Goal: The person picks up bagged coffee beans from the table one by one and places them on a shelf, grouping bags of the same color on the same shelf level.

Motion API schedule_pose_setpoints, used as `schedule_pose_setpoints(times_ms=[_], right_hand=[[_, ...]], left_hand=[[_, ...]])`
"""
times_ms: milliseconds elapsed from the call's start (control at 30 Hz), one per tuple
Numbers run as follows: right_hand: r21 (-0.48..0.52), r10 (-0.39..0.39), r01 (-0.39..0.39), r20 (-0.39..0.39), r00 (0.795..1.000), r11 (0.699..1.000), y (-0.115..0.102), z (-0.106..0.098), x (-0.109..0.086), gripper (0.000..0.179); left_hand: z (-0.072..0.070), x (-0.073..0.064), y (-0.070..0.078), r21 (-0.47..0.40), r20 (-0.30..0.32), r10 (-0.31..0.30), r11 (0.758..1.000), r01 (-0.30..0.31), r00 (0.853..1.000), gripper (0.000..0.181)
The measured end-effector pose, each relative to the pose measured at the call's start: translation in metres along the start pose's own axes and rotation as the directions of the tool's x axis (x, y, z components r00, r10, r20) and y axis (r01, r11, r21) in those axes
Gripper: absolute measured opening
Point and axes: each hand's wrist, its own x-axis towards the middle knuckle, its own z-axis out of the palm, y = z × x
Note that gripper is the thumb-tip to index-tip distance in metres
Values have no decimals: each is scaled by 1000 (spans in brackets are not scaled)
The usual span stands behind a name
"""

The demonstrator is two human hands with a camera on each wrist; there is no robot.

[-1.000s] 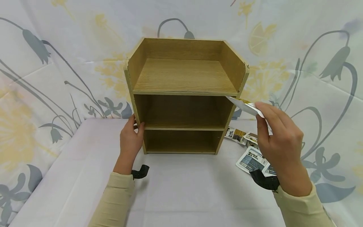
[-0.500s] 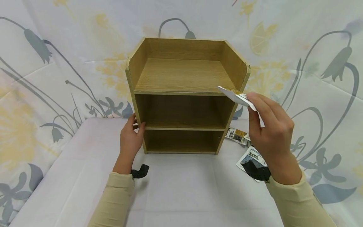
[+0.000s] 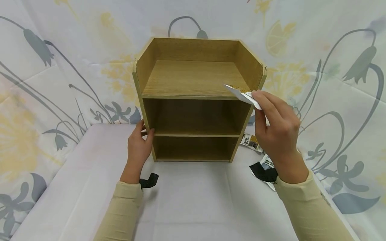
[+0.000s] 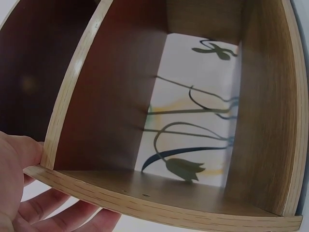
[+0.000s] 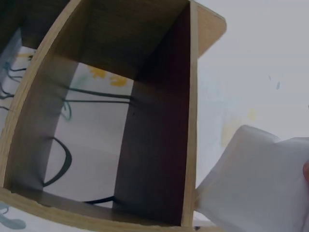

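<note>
A three-tier wooden shelf (image 3: 190,77) stands upright in the middle of the head view. My left hand (image 3: 139,147) grips its left side panel, thumb at the front edge and fingers along the outside, as the left wrist view also shows. Between thumb and fingers, my right hand (image 3: 278,129) pinches a thin flat packet (image 3: 242,95) by one end. Gold print shows on the packet's upper face; its underside is plain white. In the head view it overlaps the right part of the top tier. The right wrist view has the white packet (image 5: 260,179) beside the shelf's side.
On the white table cloth (image 3: 187,201), right of the shelf, lie a packet with gold and dark print (image 3: 251,142) and a blue-grey labelled packet (image 3: 267,162), partly covered by my right wrist's black strap (image 3: 263,172). A flower-printed curtain (image 3: 316,50) hangs behind.
My right hand has moved left and upward with the packet, from beside the shelf to overlapping its top tier. The left hand keeps its grip on the side panel.
</note>
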Motion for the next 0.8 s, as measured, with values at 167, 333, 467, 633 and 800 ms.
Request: schedule_pose_setpoints(times_ms=[167, 333, 467, 633, 800], right_hand=[[-25, -3, 4, 40, 999, 1000, 4, 7, 1, 22], [-38, -21, 24, 76, 997, 999, 7, 14, -1, 25], [-73, -39, 49, 142, 989, 996, 10, 17, -2, 28], [-119, -63, 93, 234, 970, 989, 14, 22, -4, 28], [-138, -75, 118, 285, 956, 983, 16, 30, -4, 26]], left_hand=[[0, 0, 0, -3, 2, -4, 1000, 4, 1000, 46], [0, -1, 1, -2, 9, -14, 1000, 14, 1000, 46], [2, -1, 1, -7, 11, -16, 1000, 16, 1000, 45], [2, -1, 1, -12, 11, -14, 1000, 14, 1000, 45], [1, -1, 3, -7, 2, -13, 1000, 13, 1000, 44]])
